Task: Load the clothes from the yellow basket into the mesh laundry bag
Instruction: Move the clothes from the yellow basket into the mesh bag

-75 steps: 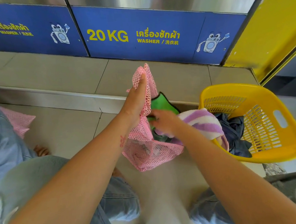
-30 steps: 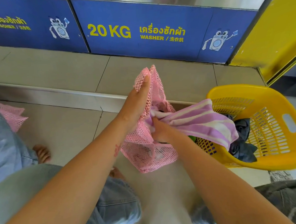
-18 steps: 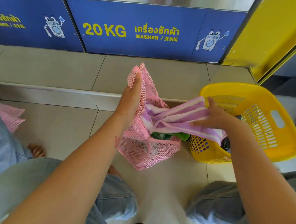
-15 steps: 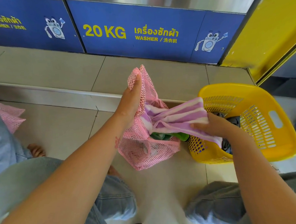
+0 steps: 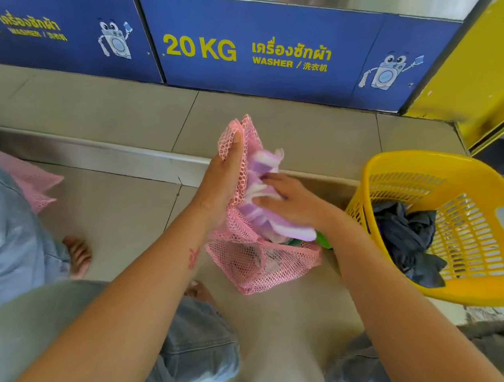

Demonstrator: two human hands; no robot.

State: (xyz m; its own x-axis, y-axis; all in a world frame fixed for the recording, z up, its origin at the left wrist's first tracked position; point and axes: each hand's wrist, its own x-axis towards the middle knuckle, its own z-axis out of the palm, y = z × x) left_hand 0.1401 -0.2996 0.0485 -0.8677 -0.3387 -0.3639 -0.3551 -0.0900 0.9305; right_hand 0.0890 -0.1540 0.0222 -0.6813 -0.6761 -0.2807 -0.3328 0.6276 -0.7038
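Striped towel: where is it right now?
Head view, centre: the striped towel sits in the mouth of the pink mesh bag, under the right hand, left of the yellow basket.

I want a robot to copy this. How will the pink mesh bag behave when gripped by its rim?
Likely floppy: the mesh bag sags below the left hand that holds its rim up. Its mouth probably won't stay open unaided; the right hand is pressing the striped cloth in. It looks light.

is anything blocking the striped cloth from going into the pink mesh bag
Nothing visible does. The left hand holds the pink mesh bag open, and the right hand presses the striped cloth into its mouth.
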